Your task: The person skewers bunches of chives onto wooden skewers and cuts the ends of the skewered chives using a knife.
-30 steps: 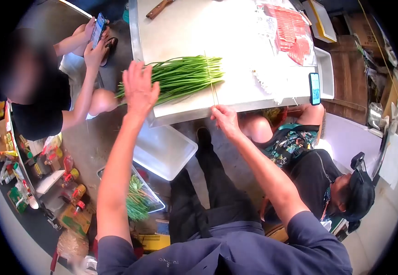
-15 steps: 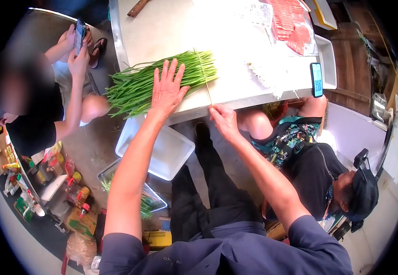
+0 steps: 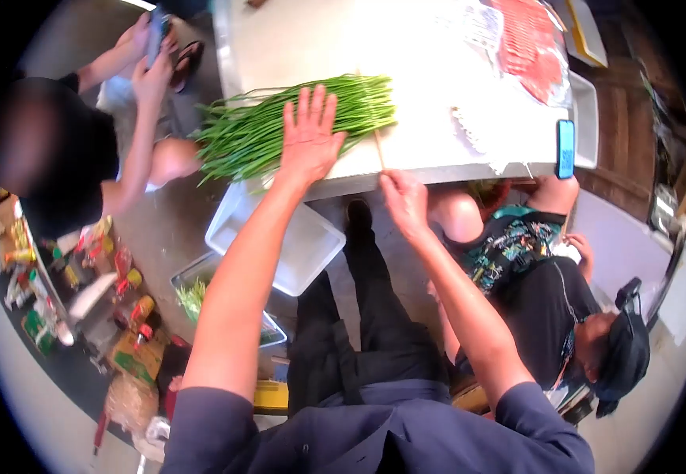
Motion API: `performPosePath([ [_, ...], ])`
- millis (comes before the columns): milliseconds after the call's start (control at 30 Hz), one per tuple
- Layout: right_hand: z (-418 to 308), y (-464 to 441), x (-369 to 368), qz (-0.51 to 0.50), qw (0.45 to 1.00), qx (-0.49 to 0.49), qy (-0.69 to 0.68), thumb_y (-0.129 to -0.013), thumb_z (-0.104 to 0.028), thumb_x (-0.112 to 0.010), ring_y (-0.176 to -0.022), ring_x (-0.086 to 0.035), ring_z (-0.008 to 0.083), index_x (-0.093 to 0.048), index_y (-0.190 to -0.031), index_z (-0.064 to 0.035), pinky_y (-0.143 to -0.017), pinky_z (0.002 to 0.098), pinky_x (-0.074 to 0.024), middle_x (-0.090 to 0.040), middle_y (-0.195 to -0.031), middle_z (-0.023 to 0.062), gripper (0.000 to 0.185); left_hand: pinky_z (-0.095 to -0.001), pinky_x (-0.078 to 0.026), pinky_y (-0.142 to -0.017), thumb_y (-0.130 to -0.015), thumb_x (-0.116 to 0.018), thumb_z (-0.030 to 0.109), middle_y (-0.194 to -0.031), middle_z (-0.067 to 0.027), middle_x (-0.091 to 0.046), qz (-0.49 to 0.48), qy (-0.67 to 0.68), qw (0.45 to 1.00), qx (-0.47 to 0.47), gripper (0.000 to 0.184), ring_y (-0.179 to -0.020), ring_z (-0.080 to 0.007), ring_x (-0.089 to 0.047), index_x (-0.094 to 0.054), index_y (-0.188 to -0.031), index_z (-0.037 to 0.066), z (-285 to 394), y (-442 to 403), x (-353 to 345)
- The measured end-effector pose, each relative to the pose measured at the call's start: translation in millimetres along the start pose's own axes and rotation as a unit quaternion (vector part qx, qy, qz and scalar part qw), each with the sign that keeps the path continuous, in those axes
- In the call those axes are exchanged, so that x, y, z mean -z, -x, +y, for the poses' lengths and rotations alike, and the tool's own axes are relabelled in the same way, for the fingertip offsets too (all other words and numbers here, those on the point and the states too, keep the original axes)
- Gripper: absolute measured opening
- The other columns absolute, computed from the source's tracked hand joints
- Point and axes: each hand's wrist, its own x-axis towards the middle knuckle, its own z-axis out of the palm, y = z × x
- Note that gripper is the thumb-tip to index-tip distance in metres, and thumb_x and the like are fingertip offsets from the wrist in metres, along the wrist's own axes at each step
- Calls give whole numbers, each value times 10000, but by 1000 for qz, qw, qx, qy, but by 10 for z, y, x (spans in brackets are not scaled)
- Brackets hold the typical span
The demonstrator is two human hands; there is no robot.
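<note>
"Head view: where are the greens (image 3: 240, 134)?"

"Near the front left corner of the table (image 3: 311, 39), laid side by side, their left ends jutting past its edge. The stalks probably run lengthwise so they bunch neatly."

"And the left hand (image 3: 311, 142)?"

"Flat on top of them, fingers spread and not gripping. I'd guess the broad palm is there to stop the stalks rolling or fanning out."

"The right hand (image 3: 403, 197)?"

"Just off the front edge, thumb and forefinger pinched on the end of a thin strip (image 3: 380, 150). A low hold there likely gives a straight pull."

"How does the strip lie?"

"Crosswise, by the right ends of the greens. Whether it runs over or under them, I cannot tell."

"What else is close?"

"A white tray (image 3: 313, 249) below the front edge, apart from both hands, and a phone (image 3: 565, 148) at the right corner, perhaps set there for easy viewing."
</note>
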Motion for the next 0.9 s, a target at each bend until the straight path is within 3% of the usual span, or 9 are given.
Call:
performPosePath([
  [133,-120,369,262,52,997,54,24,-924,-117,-633,-902,-636,274,-622,-1165,-8,-789,367,-519,-640,-1023,154,264,-555,-63,-1225,-963,-517,441,-1668,-137,-120,-76,38,996,-2,775,-1544,-340,-64,-215,-1587,96,-69,-39,190],
  [267,-301,865,292,23,998,57,-23,-974,-71,-602,-725,-584,109,-623,-1203,-8,-628,254,-498,-609,-969,54,238,-584,-181,-1196,-891,-599,289,-1539,-178,-365,153,74,985,18,646,-1472,-393,-260,-422,-1467,57,13,199,406],
  [367,-350,1200,52,-81,996,23,-34,-971,-80,-617,-653,-563,88,-654,-1152,-23,-604,250,-494,-610,-871,30,193,-541,-326,-1132,-821,-626,77,-1361,-210,-517,269,233,927,113,456,-1359,-436,-407,-576,-1269,7,190,1003,635],
  [500,-400,1551,-523,-258,966,-1,3,-957,-109,-635,-630,-610,116,-694,-1074,4,-598,281,-511,-650,-791,65,173,-442,-441,-1047,-829,-626,38,-1267,-188,-592,229,289,886,282,381,-1246,-386,-537,-603,-1208,-2,190,2612,392],
  [633,-391,1873,-1339,-375,922,77,62,-913,-125,-645,-794,-696,325,-708,-1037,-22,-724,377,-540,-705,-918,189,173,-369,-542,-842,-900,-605,75,-1075,-154,-675,154,266,807,503,213,-963,-319,-681,-658,-1099,19,141,4357,110],
  [733,-656,2174,-2028,-430,894,115,43,-903,-135,-643,-880,-690,363,-718,-1011,-38,-762,398,-542,-712,-964,180,163,-338,-538,-819,-924,-609,86,-980,-132,-713,140,289,681,658,161,-885,-230,-686,-673,-1060,29,35,5336,71],
  [800,-934,2372,-2505,-462,875,136,55,-901,-156,-636,-885,-680,372,-717,-1005,-39,-768,415,-538,-710,-964,174,176,-402,-530,-782,-906,-611,117,-914,-154,-690,130,247,674,683,129,-830,-325,-680,-670,-1001,53,-53,5921,-79],
  [867,-1001,2574,-3044,-490,856,164,16,-891,-167,-635,-883,-671,380,-715,-988,-37,-774,434,-533,-702,-940,183,181,-317,-519,-781,-929,-632,107,-892,-75,-702,96,260,629,727,139,-838,-173,-653,-674,-1032,25,-88,6312,-140],
  [900,-1021,2651,-3312,-500,842,200,26,-877,-172,-632,-870,-669,380,-713,-967,-35,-769,447,-531,-695,-923,188,183,-317,-519,-781,-929,-632,107,-892,-75,-702,97,260,623,731,139,-838,-173,-653,-674,-1032,25,-72,6457,-197],
])
